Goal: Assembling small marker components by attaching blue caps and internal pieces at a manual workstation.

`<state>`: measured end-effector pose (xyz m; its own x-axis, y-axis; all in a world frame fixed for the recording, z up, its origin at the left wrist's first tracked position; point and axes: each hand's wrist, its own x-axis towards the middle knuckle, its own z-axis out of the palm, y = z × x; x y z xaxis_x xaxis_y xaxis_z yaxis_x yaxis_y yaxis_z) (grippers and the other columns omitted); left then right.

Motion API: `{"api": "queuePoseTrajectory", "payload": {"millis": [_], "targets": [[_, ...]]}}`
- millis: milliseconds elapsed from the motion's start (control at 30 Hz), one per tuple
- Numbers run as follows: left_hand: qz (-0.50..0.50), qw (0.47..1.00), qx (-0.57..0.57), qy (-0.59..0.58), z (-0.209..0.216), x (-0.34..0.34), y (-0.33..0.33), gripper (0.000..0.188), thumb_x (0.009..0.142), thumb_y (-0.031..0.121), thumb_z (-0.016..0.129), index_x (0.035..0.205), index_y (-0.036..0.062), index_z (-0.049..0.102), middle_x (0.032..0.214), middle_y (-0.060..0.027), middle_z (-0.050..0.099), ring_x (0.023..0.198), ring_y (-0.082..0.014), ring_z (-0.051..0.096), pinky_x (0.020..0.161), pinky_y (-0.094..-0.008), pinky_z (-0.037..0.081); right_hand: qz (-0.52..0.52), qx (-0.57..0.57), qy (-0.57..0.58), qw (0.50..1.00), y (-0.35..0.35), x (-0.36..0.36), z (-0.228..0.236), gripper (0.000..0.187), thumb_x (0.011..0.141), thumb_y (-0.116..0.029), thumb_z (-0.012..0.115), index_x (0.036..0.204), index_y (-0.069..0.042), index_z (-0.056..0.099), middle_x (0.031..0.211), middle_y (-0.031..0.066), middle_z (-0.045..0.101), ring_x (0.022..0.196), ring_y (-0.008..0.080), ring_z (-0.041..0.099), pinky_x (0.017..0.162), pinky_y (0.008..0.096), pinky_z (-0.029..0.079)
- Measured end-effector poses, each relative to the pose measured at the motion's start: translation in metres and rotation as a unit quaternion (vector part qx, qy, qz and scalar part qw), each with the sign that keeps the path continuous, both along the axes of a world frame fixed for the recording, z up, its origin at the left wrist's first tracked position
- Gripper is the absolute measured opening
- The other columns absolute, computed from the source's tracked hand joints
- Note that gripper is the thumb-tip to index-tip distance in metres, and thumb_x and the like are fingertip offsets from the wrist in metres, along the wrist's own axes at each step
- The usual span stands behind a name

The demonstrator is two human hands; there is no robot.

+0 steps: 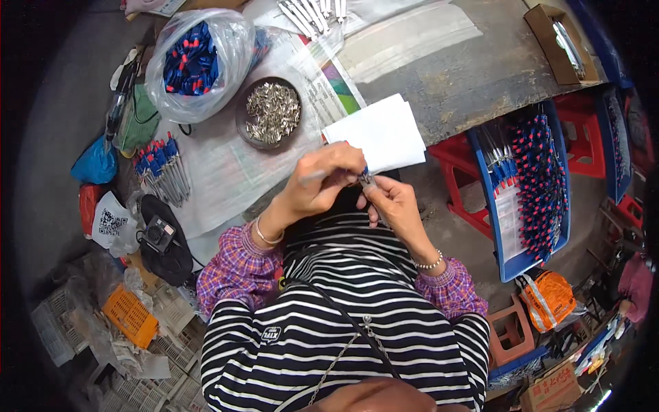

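My left hand and my right hand meet over my lap at the table's front edge. Between their fingertips is a small blue-and-metal piece, pinched from both sides and largely covered. A pale strip lies against my left hand; its kind is unclear. Just beyond my hands rests a folded white sheet. Left of it, a dark round bowl holds many small shiny metal parts. A clear plastic bag of blue-and-red parts stands behind the bowl.
Blue-and-red handled pieces with metal shafts lie at the table's left. A blue crate of similar pieces sits on red stools at right. A small camera lies left. A cardboard box stands far right.
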<state>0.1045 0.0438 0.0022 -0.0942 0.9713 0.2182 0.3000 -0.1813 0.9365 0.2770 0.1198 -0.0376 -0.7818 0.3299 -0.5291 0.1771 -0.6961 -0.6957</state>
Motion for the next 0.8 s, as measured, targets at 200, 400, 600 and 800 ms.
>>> {"api": "queuePoseTrajectory", "payload": {"millis": [200,400,600,800], "targets": [[0.029,0.978,0.178,-0.105,0.024,0.009,0.013,0.022,0.077,-0.013,0.051,0.095,0.0002,0.053,0.088,-0.0164,0.061,0.088,-0.0283,0.061,0.087,-0.0434,0.049,0.003,-0.001,0.003,1.0,-0.002,0.002,-0.005,0.019,0.094,-0.013,0.052,0.098,0.004,0.059,0.075,0.0062,0.061,0.05,0.005,0.05,0.044,0.0193,0.044],[0.0,1.0,-0.02,-0.015,-0.002,0.001,0.014,0.017,0.079,-0.011,0.051,0.094,-0.003,0.054,0.09,-0.0154,0.061,0.089,-0.0281,0.061,0.083,-0.0369,0.048,-0.005,-0.003,0.0,1.0,0.001,-0.002,-0.002,0.019,0.092,-0.013,0.054,0.092,0.005,0.06,0.073,0.0068,0.063,0.049,0.0054,0.051,0.043,0.0203,0.045],[0.071,0.995,0.003,-0.07,0.014,-0.015,-0.01,0.017,0.081,-0.009,0.053,0.097,-0.004,0.054,0.09,-0.0158,0.061,0.089,-0.0268,0.061,0.084,-0.0385,0.047,-0.007,-0.013,0.006,1.0,-0.002,0.001,-0.003,0.019,0.092,-0.013,0.054,0.093,0.005,0.06,0.074,0.0069,0.063,0.049,0.0051,0.051,0.043,0.0203,0.045],[0.097,0.96,-0.077,0.25,0.045,-0.052,-0.047,0.022,0.072,-0.008,0.06,0.092,-0.0008,0.061,0.082,-0.0137,0.061,0.077,-0.0268,0.062,0.068,-0.0336,0.049,-0.001,-0.007,-0.004,1.0,0.001,0.002,-0.006,0.019,0.092,-0.013,0.054,0.092,0.005,0.06,0.073,0.0069,0.064,0.048,0.0051,0.051,0.042,0.0203,0.045]]}}
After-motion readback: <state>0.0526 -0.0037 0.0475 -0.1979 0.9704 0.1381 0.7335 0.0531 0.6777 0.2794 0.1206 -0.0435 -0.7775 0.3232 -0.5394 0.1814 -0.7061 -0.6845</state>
